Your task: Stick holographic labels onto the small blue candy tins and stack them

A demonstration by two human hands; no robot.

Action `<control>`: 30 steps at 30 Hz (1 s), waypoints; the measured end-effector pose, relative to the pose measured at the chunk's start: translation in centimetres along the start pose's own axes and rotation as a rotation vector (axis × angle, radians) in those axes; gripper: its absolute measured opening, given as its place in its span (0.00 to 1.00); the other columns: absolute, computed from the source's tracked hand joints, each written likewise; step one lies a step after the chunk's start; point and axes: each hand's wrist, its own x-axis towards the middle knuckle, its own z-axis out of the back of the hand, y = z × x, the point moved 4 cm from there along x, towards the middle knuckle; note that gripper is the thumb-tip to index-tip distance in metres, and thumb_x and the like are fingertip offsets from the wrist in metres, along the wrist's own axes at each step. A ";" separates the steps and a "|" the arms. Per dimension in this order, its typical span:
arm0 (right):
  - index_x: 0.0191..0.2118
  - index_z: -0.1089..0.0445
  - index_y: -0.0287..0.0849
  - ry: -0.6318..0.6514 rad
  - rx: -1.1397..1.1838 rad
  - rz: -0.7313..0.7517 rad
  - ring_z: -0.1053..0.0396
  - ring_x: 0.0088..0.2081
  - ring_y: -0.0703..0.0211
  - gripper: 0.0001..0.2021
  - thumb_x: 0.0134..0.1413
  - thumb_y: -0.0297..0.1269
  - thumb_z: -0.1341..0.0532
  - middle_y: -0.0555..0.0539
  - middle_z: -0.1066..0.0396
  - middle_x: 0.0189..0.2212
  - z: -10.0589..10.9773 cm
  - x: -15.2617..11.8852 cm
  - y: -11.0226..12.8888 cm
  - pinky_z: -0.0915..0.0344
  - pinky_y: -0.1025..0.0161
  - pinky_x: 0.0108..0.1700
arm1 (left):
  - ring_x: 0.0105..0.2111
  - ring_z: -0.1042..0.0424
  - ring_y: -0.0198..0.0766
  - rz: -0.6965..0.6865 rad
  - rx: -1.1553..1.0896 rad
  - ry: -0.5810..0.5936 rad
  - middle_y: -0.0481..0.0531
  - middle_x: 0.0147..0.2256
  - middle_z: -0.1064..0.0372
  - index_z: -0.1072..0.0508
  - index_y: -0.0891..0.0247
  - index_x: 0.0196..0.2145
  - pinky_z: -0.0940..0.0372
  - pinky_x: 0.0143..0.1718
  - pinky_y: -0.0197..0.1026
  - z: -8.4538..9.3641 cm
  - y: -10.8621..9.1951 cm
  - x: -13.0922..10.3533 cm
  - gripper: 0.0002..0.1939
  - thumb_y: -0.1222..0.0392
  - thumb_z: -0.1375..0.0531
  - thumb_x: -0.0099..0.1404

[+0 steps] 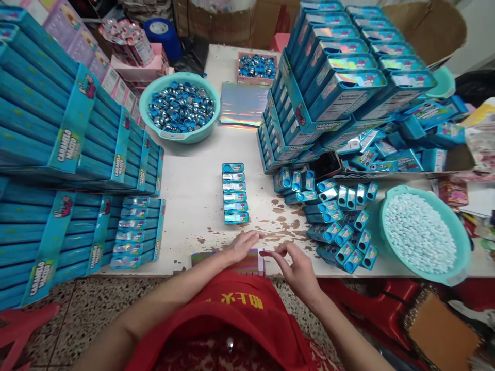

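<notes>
My left hand [243,246] lies with extended fingers on a shiny purple sheet or flattened box [249,261] at the table's front edge. At that sheet's right end is my right hand [294,265], its index finger stretched toward the pale end strip and its thumb apart; nothing shows between its fingers. A short column of small blue boxes [234,196] with round holes stands ahead of my hands. Many similar small boxes [344,235] are grouped to the right.
Stacked blue display boxes [69,134] line the left side, and tall packs [340,93] rise at the back right. A bowl of metal-and-blue caps [180,136], a holographic sheet [244,103], and a bowl of pale candies [462,257] also stand on the table [193,190].
</notes>
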 end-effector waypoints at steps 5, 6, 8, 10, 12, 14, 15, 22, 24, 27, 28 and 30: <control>0.27 0.35 0.43 -0.041 0.269 -0.188 0.34 0.27 0.62 0.11 0.54 0.44 0.42 0.52 0.33 0.22 -2.0 3.3 1.3 0.38 0.65 0.32 | 0.27 0.31 0.34 0.075 -0.464 -0.108 0.50 0.27 0.30 0.31 0.66 0.37 0.37 0.30 0.36 1.6 -1.8 -2.8 0.21 0.45 0.41 0.55; 0.27 0.35 0.43 -0.055 0.320 -0.215 0.34 0.27 0.62 0.11 0.53 0.44 0.42 0.52 0.33 0.23 -2.9 3.9 1.4 0.38 0.65 0.33 | 0.22 0.33 0.31 0.107 -0.445 -0.170 0.47 0.23 0.32 0.31 0.66 0.33 0.38 0.27 0.35 2.5 -1.7 -3.0 0.19 0.46 0.40 0.53; 0.26 0.35 0.43 -0.092 0.408 -0.252 0.34 0.28 0.62 0.11 0.52 0.45 0.41 0.51 0.32 0.23 -4.7 5.5 1.4 0.38 0.64 0.34 | 0.18 0.37 0.29 0.133 -0.382 -0.278 0.45 0.19 0.35 0.31 0.65 0.30 0.41 0.23 0.33 4.8 -1.7 -2.8 0.16 0.48 0.41 0.53; 0.27 0.35 0.42 -0.132 0.463 -0.276 0.35 0.29 0.61 0.11 0.50 0.45 0.41 0.51 0.33 0.24 -6.5 7.6 1.4 0.38 0.64 0.35 | 0.17 0.38 0.29 0.120 -0.283 -0.362 0.44 0.19 0.35 0.30 0.65 0.29 0.43 0.21 0.32 7.6 -2.0 -2.1 0.14 0.51 0.41 0.53; 0.27 0.34 0.42 -0.187 0.477 -0.288 0.36 0.31 0.60 0.11 0.49 0.46 0.40 0.50 0.33 0.25 -7.7 10.4 1.5 0.38 0.63 0.36 | 0.17 0.38 0.29 0.092 -0.189 -0.448 0.44 0.18 0.36 0.28 0.65 0.29 0.44 0.21 0.32 10.7 -2.8 -1.0 0.12 0.53 0.42 0.52; 0.26 0.32 0.42 -0.260 0.445 -0.292 0.36 0.34 0.58 0.11 0.46 0.45 0.39 0.48 0.34 0.29 -8.4 13.6 1.7 0.39 0.61 0.39 | 0.17 0.39 0.29 0.062 -0.138 -0.502 0.43 0.18 0.37 0.27 0.66 0.31 0.44 0.20 0.32 13.6 -3.7 0.4 0.12 0.54 0.43 0.52; 0.26 0.31 0.41 -0.297 0.420 -0.293 0.37 0.37 0.56 0.11 0.45 0.44 0.39 0.47 0.34 0.31 -8.6 15.2 1.8 0.39 0.60 0.42 | 0.16 0.39 0.29 0.037 -0.125 -0.512 0.43 0.18 0.38 0.27 0.66 0.33 0.45 0.20 0.32 15.0 -4.3 1.2 0.13 0.55 0.43 0.52; 0.22 0.31 0.41 -0.341 0.327 -0.378 0.39 0.46 0.50 0.05 0.40 0.36 0.36 0.42 0.35 0.39 -9.8 23.5 1.7 0.46 0.56 0.52 | 0.19 0.39 0.30 -0.148 0.079 -0.558 0.40 0.18 0.41 0.35 0.62 0.41 0.44 0.23 0.33 21.3 -6.0 6.1 0.14 0.63 0.48 0.55; 0.21 0.31 0.41 -0.341 0.337 -0.383 0.38 0.46 0.50 0.05 0.39 0.36 0.37 0.41 0.35 0.39 -10.2 24.5 1.3 0.46 0.57 0.52 | 0.20 0.38 0.31 -0.139 0.142 -0.583 0.40 0.19 0.41 0.36 0.61 0.39 0.44 0.25 0.33 22.0 -5.5 6.9 0.12 0.66 0.50 0.56; 0.20 0.33 0.41 -0.346 0.330 -0.397 0.38 0.46 0.50 0.05 0.39 0.36 0.38 0.40 0.34 0.39 -10.8 25.3 0.7 0.45 0.57 0.52 | 0.22 0.38 0.32 -0.113 0.207 -0.615 0.41 0.19 0.41 0.38 0.61 0.37 0.45 0.27 0.34 22.4 -4.5 7.9 0.11 0.69 0.52 0.56; 0.20 0.33 0.41 -0.346 0.327 -0.403 0.38 0.46 0.50 0.05 0.39 0.36 0.38 0.40 0.34 0.39 -11.0 25.4 0.5 0.45 0.57 0.52 | 0.23 0.39 0.32 -0.106 0.224 -0.621 0.41 0.19 0.42 0.38 0.60 0.37 0.45 0.27 0.34 22.3 -4.1 8.1 0.11 0.69 0.53 0.57; 0.20 0.34 0.41 -0.344 0.322 -0.417 0.37 0.44 0.51 0.05 0.38 0.35 0.39 0.41 0.34 0.39 -11.5 25.5 0.1 0.44 0.57 0.50 | 0.23 0.39 0.33 -0.097 0.230 -0.627 0.41 0.19 0.42 0.39 0.60 0.36 0.46 0.28 0.34 22.1 -3.5 8.7 0.10 0.69 0.52 0.57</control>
